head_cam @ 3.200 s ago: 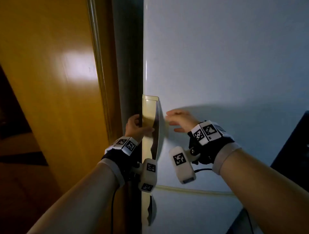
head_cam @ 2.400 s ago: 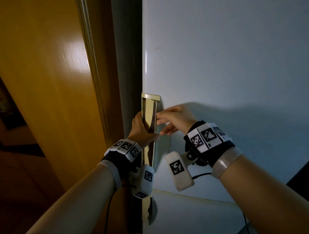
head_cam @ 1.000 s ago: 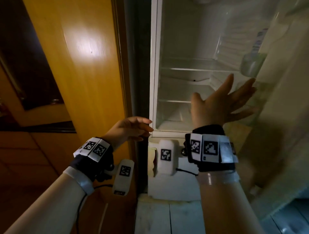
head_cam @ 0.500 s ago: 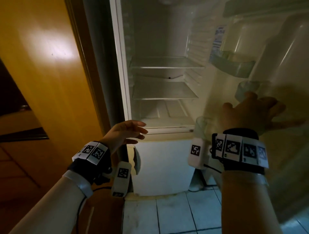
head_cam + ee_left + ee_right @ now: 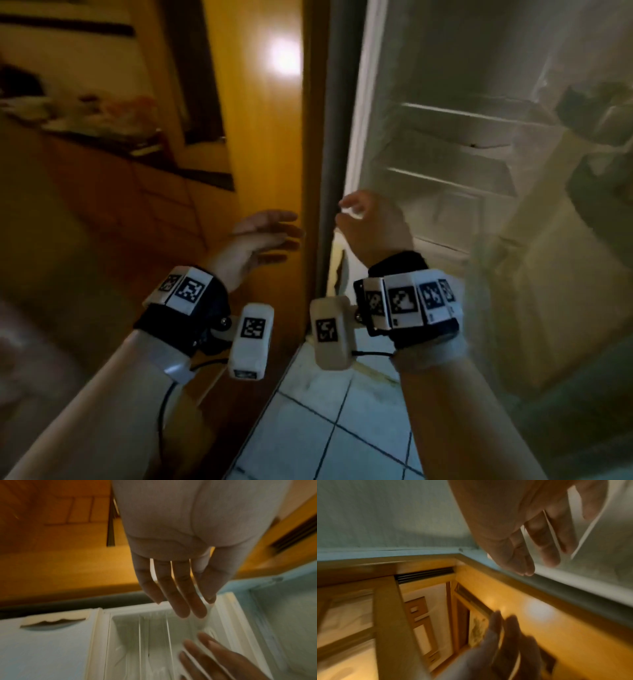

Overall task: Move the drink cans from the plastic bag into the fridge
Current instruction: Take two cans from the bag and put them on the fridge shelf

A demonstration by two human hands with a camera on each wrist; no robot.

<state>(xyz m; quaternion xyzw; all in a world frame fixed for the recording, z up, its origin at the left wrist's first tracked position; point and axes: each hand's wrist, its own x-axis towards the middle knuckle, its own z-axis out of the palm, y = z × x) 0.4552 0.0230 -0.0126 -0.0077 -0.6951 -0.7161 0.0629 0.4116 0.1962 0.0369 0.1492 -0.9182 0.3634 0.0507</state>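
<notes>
Left hand: the left hand (image 5: 263, 236) hangs in the air in front of the wooden door panel (image 5: 260, 113), fingers stretched out and a little spread — it holds nothing. The left wrist view shows the fingers (image 5: 181, 595) straight, tips toward the fridge opening, touching nothing.

Right hand: the right hand (image 5: 373, 226) is up at the left edge of the fridge (image 5: 445, 147), by the white frame. Its fingers hang loosely curled and relaxed — nothing in them. In the right wrist view the fingers (image 5: 539, 536) droop free, clear of any surface as far as I can tell.

Hands together: they sit side by side, near each other but apart, the left in front of the wood, the right in front of the fridge's frame.

Fridge: its upper compartment stands open on the right of the scene. I can see white shelves (image 5: 455, 150) inside, one above the other; the picture is blurred, so any small things on them cannot be made out. The fridge door (image 5: 565, 205) is swung out on the far right, its racks only a smear.

Lower fridge door: closed, its recessed handle (image 5: 53, 622) shows in the left wrist view.

Cans and bag: neither drink cans nor a plastic bag can be picked out in any view. On the far left there is a cluttered counter (image 5: 85, 116), too blurred to name what lies on it.

Floor: pale tiles (image 5: 329, 428) lie below the wrists.
</notes>
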